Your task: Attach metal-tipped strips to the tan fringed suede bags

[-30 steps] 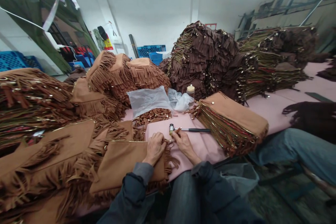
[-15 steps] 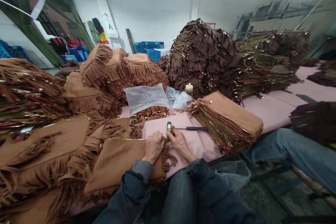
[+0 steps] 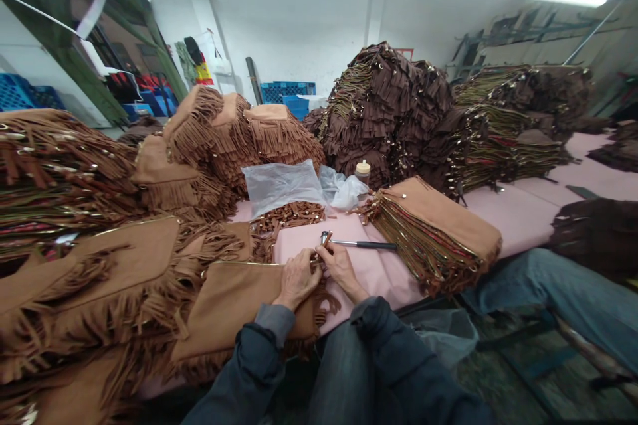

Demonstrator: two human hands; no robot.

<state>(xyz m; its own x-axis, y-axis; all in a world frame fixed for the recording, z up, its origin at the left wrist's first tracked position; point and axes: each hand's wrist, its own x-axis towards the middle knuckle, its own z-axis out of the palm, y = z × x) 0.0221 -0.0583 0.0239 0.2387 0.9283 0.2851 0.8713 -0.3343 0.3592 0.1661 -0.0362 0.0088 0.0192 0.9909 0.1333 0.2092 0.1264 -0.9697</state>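
Note:
A tan fringed pouch point(image 3: 239, 289) with a gold zipper edge lies in front of me. My left hand point(image 3: 298, 277) is closed over its upper right corner. Close beside it, my right hand point(image 3: 341, 268) pinches a short brown leather strip point(image 3: 327, 240), whose end sticks up above the fingertips. The spot where the strip meets the pouch corner is hidden by my fingers. Just beyond the fingertips a hammer point(image 3: 369, 245) with a metal head and black handle rests on the pink padded cloth point(image 3: 294, 239).
Several small brown strips point(image 3: 289, 214) with metal bits lie beyond, near a clear plastic bag point(image 3: 282, 187) and a capped bottle point(image 3: 363, 170). A pouch stack point(image 3: 438, 226) stands right. Dark brown pouches point(image 3: 383, 106) are heaped behind. Another person's knee point(image 3: 553, 279) is at right.
The brown strip now stands up from my right fingertips, partly across the hammer head. Both hands stay together at the pouch corner. The whole view has shifted slightly.

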